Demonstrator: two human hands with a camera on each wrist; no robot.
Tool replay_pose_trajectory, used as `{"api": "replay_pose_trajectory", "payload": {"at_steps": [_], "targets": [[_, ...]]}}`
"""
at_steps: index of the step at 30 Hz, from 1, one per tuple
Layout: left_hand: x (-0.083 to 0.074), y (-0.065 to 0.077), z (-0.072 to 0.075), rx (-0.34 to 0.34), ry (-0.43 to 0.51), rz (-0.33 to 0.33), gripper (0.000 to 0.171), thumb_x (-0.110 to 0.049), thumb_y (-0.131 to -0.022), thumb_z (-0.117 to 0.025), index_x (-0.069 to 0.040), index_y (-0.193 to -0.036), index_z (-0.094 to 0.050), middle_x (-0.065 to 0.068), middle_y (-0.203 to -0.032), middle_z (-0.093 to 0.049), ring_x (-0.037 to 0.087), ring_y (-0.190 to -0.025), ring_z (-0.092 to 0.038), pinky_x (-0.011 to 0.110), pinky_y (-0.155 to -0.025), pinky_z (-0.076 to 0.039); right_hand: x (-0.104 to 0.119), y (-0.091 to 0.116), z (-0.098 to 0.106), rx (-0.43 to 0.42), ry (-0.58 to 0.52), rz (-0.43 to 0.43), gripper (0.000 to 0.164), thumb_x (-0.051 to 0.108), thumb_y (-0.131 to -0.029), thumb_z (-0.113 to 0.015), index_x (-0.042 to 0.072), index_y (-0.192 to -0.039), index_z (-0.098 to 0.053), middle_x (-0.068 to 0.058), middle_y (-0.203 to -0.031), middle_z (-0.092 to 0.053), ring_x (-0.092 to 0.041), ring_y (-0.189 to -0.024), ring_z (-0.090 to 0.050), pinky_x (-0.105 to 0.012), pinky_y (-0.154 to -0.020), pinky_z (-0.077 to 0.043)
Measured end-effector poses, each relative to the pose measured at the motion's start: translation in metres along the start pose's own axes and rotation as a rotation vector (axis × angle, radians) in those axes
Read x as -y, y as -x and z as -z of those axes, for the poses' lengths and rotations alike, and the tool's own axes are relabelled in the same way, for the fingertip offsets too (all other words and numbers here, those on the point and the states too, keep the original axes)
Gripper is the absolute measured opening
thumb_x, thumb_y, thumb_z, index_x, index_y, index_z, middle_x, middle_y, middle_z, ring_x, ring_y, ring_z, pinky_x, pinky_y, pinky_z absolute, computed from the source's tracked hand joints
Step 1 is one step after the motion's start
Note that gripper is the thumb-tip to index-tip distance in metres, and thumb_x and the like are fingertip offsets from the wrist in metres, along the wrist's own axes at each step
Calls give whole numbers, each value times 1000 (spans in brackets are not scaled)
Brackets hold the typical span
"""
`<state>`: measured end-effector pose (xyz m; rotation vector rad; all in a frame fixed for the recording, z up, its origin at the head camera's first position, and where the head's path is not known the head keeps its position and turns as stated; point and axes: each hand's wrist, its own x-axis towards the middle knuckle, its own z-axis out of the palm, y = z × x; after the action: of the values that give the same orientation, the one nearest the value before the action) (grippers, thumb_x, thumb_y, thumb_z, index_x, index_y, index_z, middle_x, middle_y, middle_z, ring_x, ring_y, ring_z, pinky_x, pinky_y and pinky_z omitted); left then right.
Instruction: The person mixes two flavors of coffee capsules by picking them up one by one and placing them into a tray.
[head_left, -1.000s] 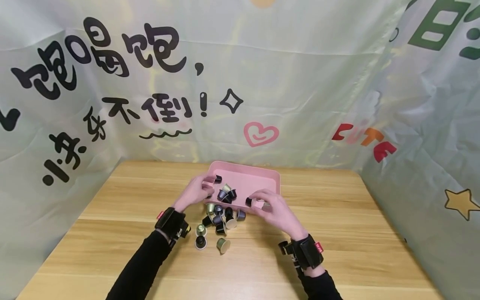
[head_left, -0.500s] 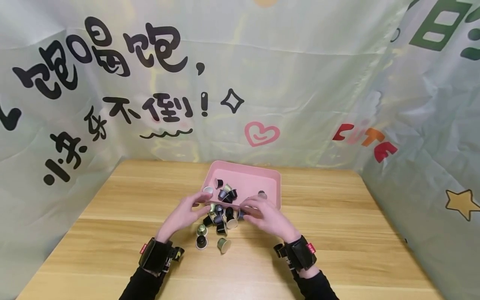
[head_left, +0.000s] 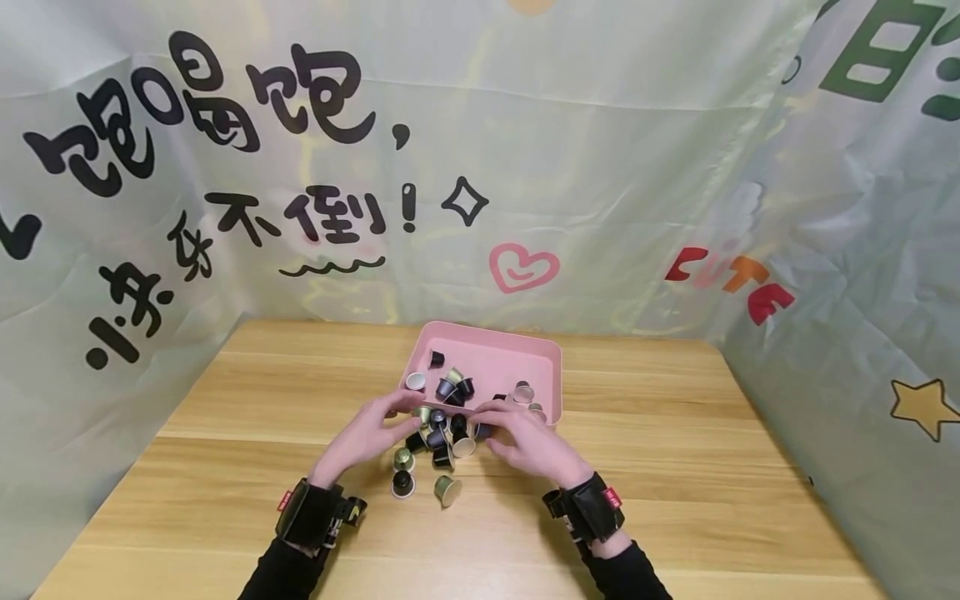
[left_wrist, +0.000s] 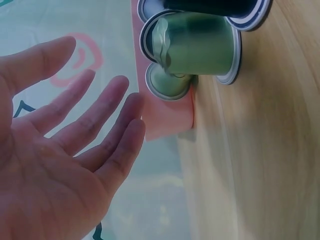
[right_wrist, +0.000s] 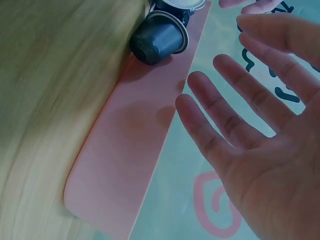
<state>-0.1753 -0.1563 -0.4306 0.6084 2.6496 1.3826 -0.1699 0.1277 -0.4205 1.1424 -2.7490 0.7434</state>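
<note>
In the head view, a pile of coffee capsules [head_left: 437, 439] lies against the front wall of a pink tray [head_left: 495, 342]. My left hand [head_left: 372, 433] hovers at the pile's left side, fingers spread and relaxed; the left wrist view shows nothing in its palm, with a green capsule [left_wrist: 197, 45] beyond the fingertips. My right hand [head_left: 534, 442] reaches in from the right, fingertips close to the pile and the tray's front rim. Its palm is bare in the right wrist view, where a dark capsule [right_wrist: 159, 37] rests against the tray wall.
Inside the tray lie a cluster of capsules [head_left: 454, 390], a black one [head_left: 437, 359], a white-lidded one [head_left: 416, 381] and a pale-lidded one [head_left: 523, 392]. Closer to me on the wooden table [head_left: 675, 467] is a green capsule [head_left: 447, 491]. A printed cloth [head_left: 600, 183] hangs behind.
Both hands have drawn back from over the tray towards the pile. Capsules now show at the tray's left and right sides where the hands were; the black one at the left has shifted slightly.
</note>
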Motion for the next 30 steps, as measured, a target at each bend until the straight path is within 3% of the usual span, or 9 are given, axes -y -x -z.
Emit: {"api": "replay_pose_trajectory", "payload": {"at_steps": [20,30], "targets": [[2,-1,-5,24,28,-5,41,-18,-98,-63,-3,-136,-57,21,-136,-62,42,-127,-57,64,-110,-42,0,-1,-7,143,-16,10,46,6,-91,-65,7,-136,-61,-19,-151,-50,-39,-136,-51,-58,-111,-45],[2,-2,-6,20,34,-3,40,-18,-97,-64,-5,-135,-58,19,-136,-62,42,-127,-57,63,-111,-42,-4,0,-12,160,21,23,43,5,-90,-65,8,-133,-64,-17,-152,-50,-38,-137,-51,-56,-113,-44]]}}
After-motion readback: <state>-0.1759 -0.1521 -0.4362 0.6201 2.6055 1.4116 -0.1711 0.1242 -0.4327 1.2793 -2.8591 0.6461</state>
